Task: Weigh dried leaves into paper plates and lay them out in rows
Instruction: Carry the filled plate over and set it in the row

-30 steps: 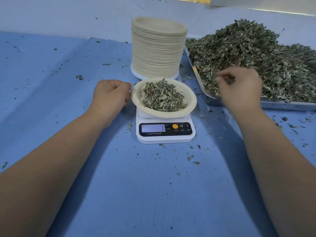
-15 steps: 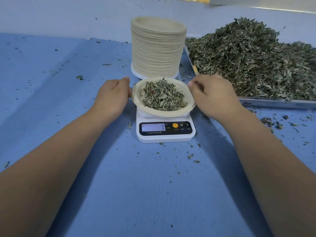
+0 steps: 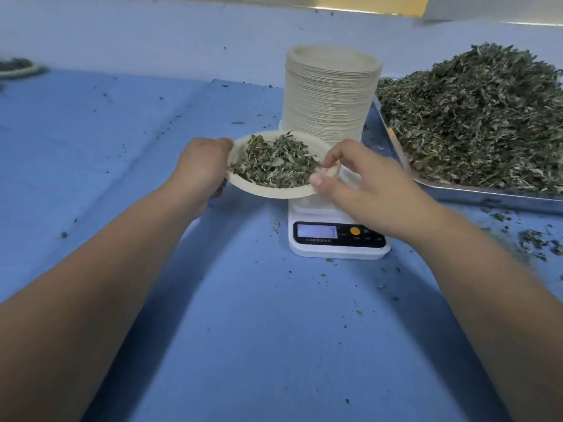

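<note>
A paper plate [image 3: 274,191] heaped with dried leaves [image 3: 274,159] hangs in the air just left of and above the white digital scale [image 3: 338,239]. My left hand [image 3: 201,169] grips the plate's left rim, thumb on top. My right hand [image 3: 365,190] pinches the right rim between thumb and forefinger and covers part of the scale's platform. Behind the scale stands a tall stack of empty paper plates [image 3: 332,95]. A large pile of dried leaves [image 3: 475,117] fills a metal tray [image 3: 487,199] at the right.
Another filled plate [image 3: 18,70] shows blurred at the far left edge. Loose leaf crumbs [image 3: 536,242] lie on the blue table cover [image 3: 243,330] right of the scale. A pale wall runs along the back.
My right hand left the leaf tray and came to the plate's right rim. Both hands then lifted the filled plate off the scale and carried it to the left.
</note>
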